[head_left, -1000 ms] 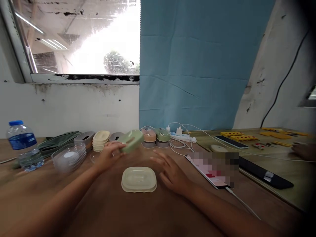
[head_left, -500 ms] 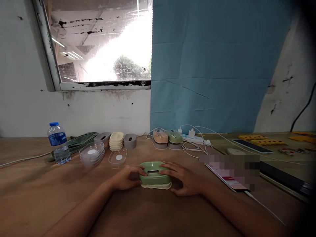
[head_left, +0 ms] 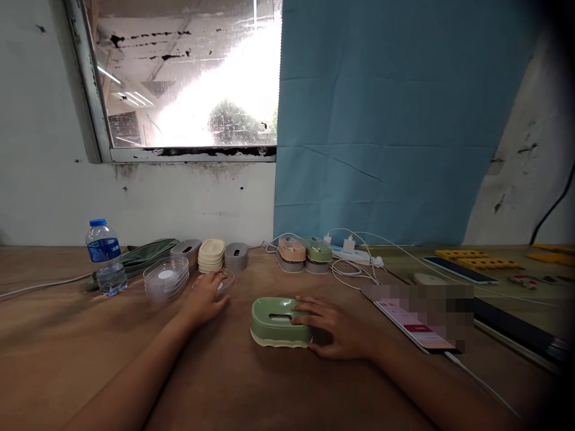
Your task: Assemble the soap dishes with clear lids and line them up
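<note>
We see a scuffed white wall (head_left: 193,200), glare-blown window (head_left: 179,78) upper left, tube lights (head_left: 135,99) in its glass, creased blue sheet (head_left: 381,120) right of it, brown tabletop (head_left: 242,392) below.

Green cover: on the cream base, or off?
On. The green cover sits over the cream base, whose wavy edge shows beneath it. Whether it is locked, I cannot tell.

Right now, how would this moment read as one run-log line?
left grip: at clear plastic piece, hold unclear | right grip: touching green cover's right end | green cover: atop cream base
</note>
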Tool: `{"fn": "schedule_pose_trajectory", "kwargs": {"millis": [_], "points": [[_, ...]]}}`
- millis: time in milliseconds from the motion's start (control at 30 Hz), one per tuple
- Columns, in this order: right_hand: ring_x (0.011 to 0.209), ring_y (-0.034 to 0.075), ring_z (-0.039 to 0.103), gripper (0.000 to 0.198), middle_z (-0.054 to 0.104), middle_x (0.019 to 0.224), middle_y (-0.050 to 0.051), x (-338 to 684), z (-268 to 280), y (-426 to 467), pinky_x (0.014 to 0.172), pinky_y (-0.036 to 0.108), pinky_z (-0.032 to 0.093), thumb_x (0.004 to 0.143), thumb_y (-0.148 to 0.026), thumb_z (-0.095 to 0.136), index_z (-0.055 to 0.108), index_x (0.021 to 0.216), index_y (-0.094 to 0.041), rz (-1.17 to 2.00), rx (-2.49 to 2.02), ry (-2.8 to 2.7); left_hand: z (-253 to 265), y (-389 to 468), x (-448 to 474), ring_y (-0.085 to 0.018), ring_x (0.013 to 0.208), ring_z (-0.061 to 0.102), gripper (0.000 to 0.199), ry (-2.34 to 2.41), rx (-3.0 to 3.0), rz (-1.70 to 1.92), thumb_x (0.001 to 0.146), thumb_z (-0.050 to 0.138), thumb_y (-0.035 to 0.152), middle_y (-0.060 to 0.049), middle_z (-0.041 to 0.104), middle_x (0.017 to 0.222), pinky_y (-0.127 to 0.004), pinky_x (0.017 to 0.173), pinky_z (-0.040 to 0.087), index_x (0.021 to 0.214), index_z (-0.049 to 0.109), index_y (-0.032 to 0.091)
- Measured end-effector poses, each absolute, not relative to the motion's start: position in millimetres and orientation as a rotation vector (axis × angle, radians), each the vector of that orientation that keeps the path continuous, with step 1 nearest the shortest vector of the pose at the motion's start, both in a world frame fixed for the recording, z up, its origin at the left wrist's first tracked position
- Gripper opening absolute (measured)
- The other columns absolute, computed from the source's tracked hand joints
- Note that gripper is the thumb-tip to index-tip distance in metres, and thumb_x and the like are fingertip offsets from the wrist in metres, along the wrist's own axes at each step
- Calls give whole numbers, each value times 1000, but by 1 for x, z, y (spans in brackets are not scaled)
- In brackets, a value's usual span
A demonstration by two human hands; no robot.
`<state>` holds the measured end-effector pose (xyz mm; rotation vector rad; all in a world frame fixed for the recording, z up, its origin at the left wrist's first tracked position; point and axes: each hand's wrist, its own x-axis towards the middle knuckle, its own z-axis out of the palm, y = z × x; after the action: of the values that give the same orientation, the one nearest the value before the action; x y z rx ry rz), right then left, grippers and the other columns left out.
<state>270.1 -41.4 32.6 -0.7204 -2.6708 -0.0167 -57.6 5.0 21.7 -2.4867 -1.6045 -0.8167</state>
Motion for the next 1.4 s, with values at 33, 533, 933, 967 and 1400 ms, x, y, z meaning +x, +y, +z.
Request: {"fn": "schedule_pose_trajectory", "kwargs": {"millis": [33,533,933,967,1400], "points": [[120,25,37,43,51,121,9,269,33,-42,98,43,32,71,-24,58,54,113,-23,-29,-705,-2676,20,9,-63,-28,115,38,46,-1712,-2414,-725,70,54,35,-13,44,125,-42,96,26,113,50,18],[121,22,35,49,47,127,6,248,41,-59,102,43,26,83,-32,46,35,130,-25,156,-643,-2796,21,15,-47,-18,69,61,35,-1909,-2308,-2138,76,42,50,-7,61,85,-33,69,46,82,48,16],[119,22,36,44,45,127,8,243,43,-66,103,45,21,84,-33,44,38,127,-24,163,-606,-2857,23,-29,18,-14,67,62,14,-1619,-1906,-3823,80,48,23,-6,66,78,-32,70,50,69,47,15],[119,22,37,46,45,126,9,244,42,-66,102,44,23,83,-35,46,38,127,-23,177,-604,-2839,22,-31,21,-14,66,62,14,-1589,-1941,-3841,80,49,23,-6,66,78,-31,70,50,69,48,15],[113,24,40,83,25,133,11,219,36,-55,93,41,39,68,-26,61,10,133,-24,266,-880,-2187,29,-48,20,-18,97,58,15,-1030,-2870,-3380,80,53,28,-7,64,100,-31,87,39,74,46,16]]}}
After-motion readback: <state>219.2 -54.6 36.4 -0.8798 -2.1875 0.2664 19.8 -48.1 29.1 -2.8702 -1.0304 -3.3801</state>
